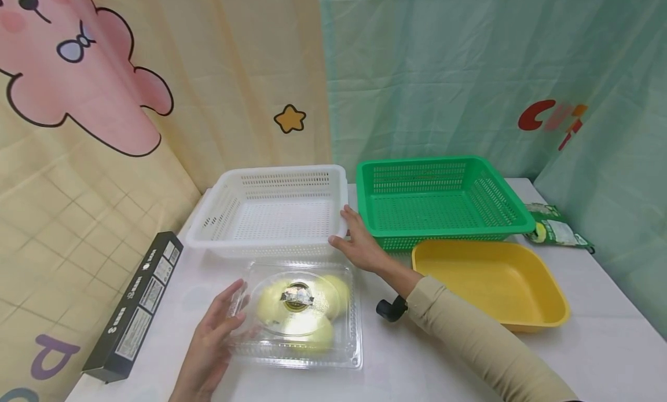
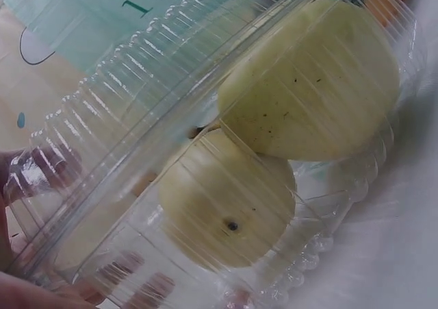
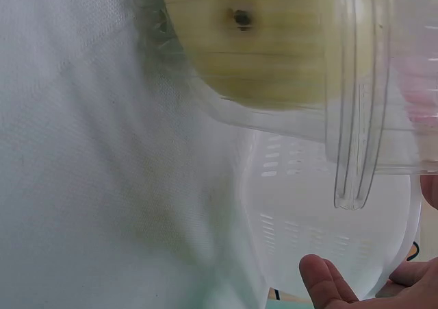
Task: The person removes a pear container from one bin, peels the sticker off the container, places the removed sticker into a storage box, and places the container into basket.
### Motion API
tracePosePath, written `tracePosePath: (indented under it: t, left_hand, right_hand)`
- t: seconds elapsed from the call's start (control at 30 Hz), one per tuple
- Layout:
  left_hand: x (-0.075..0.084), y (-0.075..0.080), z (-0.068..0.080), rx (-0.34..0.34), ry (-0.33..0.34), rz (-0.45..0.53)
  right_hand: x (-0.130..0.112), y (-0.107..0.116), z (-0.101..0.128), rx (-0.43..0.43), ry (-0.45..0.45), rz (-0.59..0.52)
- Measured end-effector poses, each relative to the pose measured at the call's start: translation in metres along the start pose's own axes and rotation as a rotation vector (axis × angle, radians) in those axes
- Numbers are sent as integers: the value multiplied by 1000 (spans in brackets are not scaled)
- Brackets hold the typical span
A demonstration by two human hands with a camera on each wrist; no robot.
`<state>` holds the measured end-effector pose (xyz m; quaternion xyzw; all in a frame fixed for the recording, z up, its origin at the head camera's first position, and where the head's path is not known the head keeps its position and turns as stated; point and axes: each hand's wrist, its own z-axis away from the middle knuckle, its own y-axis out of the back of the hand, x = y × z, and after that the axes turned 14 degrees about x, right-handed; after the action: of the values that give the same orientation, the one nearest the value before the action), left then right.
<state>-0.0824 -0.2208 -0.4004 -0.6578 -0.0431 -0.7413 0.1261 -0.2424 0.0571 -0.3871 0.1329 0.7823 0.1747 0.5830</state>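
A clear plastic clamshell box [image 1: 302, 315] of yellow pears [image 1: 297, 302] lies on the white table at the near centre. My left hand [image 1: 229, 316] grips its left edge, thumb on the lid. In the left wrist view, fingers [image 2: 49, 172] show through the plastic beside two pears [image 2: 226, 209]. My right hand [image 1: 345, 231] reaches past the box and touches the near right corner of an empty white basket [image 1: 271, 176] with straight fingers. The right wrist view shows a pear [image 3: 253, 42], the box's edge [image 3: 359, 138], the white basket [image 3: 321, 220] and fingertips [image 3: 320, 285].
A green basket [image 1: 443, 163] stands right of the white one, with a yellow tray [image 1: 542, 309] in front of it. A long black carton [image 1: 136, 309] lies at the table's left edge. A green packet [image 1: 559, 231] sits at the far right. Curtains hang behind.
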Motion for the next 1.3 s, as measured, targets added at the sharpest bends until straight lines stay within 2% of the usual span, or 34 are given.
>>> tracePosePath:
  t: [0.43, 0.53, 0.77, 0.9, 1.1, 1.3]
  left_hand:
    - [-8, -9, -1, -2, 21, -25]
    - [-9, -10, -1, 9, 21, -67]
    - [-14, -6, -2, 3, -79, -221]
    - [-14, -7, -3, 2, -108, -268]
    - [-9, -8, -3, -21, -105, -342]
    - [-5, -7, -5, -77, -115, -389]
  right_hand:
    - [-2, 0, 1, 3, -8, 20]
    - [-2, 0, 1, 3, -11, 21]
    - [-1, 0, 0, 6, 4, 13]
    - [-2, 0, 0, 5, 9, 9]
    - [-1, 0, 0, 5, 12, 5]
    - [-1, 0, 1, 6, 12, 8]
